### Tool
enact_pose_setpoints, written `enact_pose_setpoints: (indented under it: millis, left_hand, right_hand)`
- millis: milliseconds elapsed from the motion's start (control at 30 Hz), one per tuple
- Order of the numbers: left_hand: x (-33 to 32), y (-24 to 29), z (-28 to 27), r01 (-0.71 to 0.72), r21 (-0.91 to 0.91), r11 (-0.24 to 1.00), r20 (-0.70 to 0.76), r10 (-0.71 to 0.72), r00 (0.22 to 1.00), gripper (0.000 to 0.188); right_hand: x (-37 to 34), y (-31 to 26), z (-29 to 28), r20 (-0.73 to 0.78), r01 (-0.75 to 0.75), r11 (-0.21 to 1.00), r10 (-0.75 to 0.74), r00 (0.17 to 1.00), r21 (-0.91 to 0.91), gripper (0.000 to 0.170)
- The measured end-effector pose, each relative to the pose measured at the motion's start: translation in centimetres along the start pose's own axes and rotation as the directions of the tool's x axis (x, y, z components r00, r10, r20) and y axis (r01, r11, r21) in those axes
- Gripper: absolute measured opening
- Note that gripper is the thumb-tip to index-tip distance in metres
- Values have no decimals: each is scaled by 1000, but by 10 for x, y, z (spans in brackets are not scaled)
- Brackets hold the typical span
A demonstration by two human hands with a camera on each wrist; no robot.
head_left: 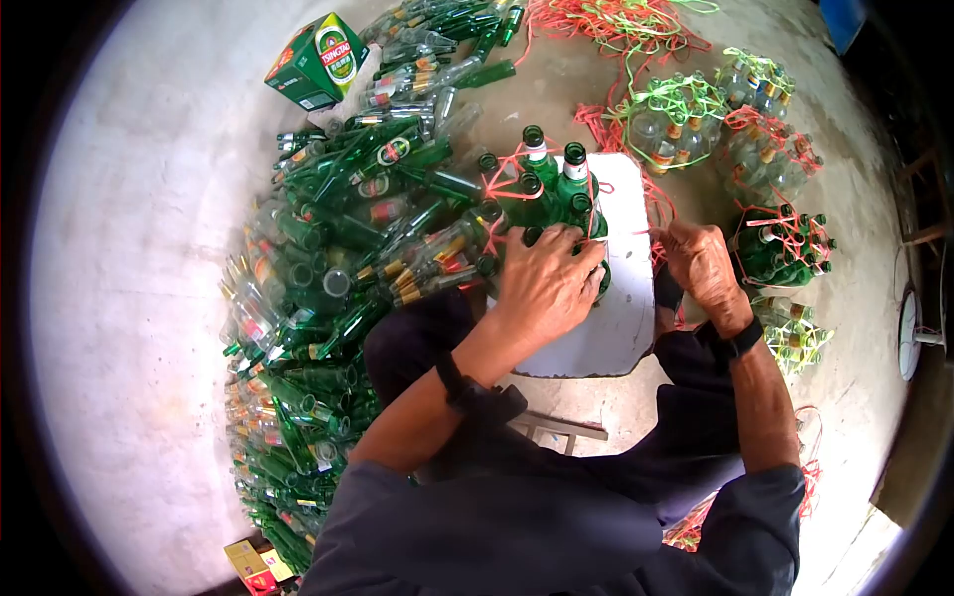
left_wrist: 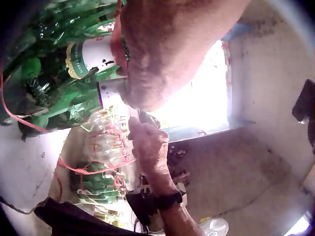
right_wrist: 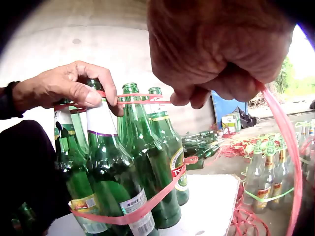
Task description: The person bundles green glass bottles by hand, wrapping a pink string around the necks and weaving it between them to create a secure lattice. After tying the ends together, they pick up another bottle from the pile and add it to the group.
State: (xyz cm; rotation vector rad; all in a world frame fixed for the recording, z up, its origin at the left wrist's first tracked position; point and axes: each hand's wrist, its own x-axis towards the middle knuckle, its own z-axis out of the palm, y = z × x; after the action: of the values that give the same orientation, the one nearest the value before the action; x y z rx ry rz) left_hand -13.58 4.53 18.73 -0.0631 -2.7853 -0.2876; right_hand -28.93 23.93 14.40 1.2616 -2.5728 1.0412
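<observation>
A bundle of green beer bottles stands upright on a white stool top. Pink plastic strap circles the bottles low down, and more strap runs around their necks. My left hand grips a bottle neck on the near side, thumb over the strap there. To the right of the bundle, my right hand holds the strap in curled fingers. In the right wrist view, a stretch of strap runs straight between the two hands, and a loose tail hangs from the right fist.
Loose bottles lie piled to the left, with a green Tsingtao carton behind them. Strapped bundles of clear bottles and green bottles stand to the right. Tangled pink and green strap covers floor at the back.
</observation>
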Motion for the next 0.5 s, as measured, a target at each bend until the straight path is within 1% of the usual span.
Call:
enact_pose_setpoints:
  millis: [67,100,167,200,233,267,333,367,433,467,500]
  left_hand:
    - [-2,-1,0,5,-14,1000,-6,-5,1000,21]
    - [-2,-1,1,-4,-10,1000,-18,4,1000,21]
    - [0,-1,-2,-9,-8,1000,-55,9,998,22]
    - [-1,-1,-3,14,-16,1000,-17,-14,1000,23]
    - [-2,-2,-4,38,-24,999,26,-37,999,24]
    - [-3,-3,-3,28,-24,999,33,-27,999,26]
    - [-4,-3,-1,22,-34,999,-6,-22,1000,26]
    - [-3,-3,0,13,-37,999,-41,-14,999,27]
    - [-4,-5,3,3,-44,999,-56,-6,998,27]
    - [-5,-6,3,-4,-41,999,-60,2,998,27]
    - [-6,-6,3,-2,-48,999,-69,-2,998,27]
  right_hand:
    - [0,7,5,-29,15,1000,-15,999,-13,41]
    - [1,9,5,-30,27,999,-27,999,-25,41]
    - [2,10,0,-88,115,988,-124,988,-100,36]
    - [2,10,-4,-90,154,980,-166,982,-123,31]
    - [6,3,-12,-87,164,977,-177,980,-132,31]
    - [12,-10,-22,-95,222,957,-242,966,-187,30]
    - [19,-20,-34,-90,312,903,-351,932,-296,28]
    - [22,-24,-39,-84,314,898,-354,931,-308,28]
    - [31,-36,-47,-58,378,858,-422,905,-348,27]
    - [35,-43,-52,-52,383,853,-427,903,-355,27]
    - [37,-51,-58,20,413,826,-440,898,-384,13]
